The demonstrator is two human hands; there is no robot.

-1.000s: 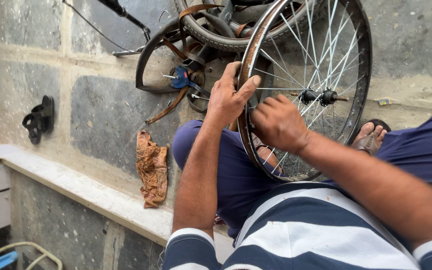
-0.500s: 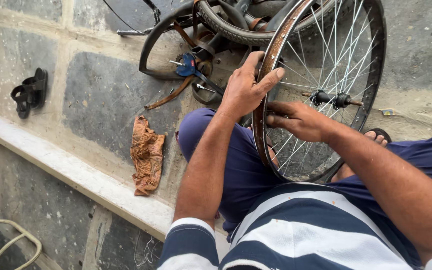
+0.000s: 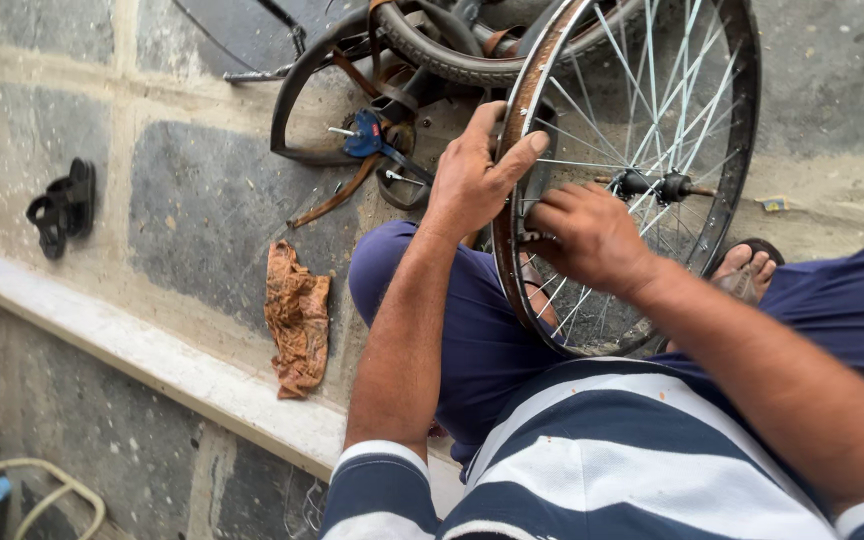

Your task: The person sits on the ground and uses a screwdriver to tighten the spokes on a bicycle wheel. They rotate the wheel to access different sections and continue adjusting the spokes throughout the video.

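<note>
A bare bicycle wheel (image 3: 727, 150) with a rusty rim and shiny spokes stands upright between my knees. My left hand (image 3: 477, 170) grips the rim's left side, thumb hooked over the edge. My right hand (image 3: 587, 235) is closed among the spokes just inside the rim, fingers pinched on something too small to make out. The hub and axle (image 3: 657, 185) sit right of my right hand. My navy trousers and striped shirt fill the lower frame.
A black tyre (image 3: 452, 55), a mudguard (image 3: 297, 95) and a blue tool (image 3: 362, 135) lie on the stone floor beyond the wheel. An orange rag (image 3: 297, 320) and a black sandal (image 3: 62, 205) lie to the left. A pale step edge (image 3: 152, 360) runs diagonally below.
The view has shifted slightly. My left hand stays on the rim while my right hand has worked a little along the spokes near the rim.
</note>
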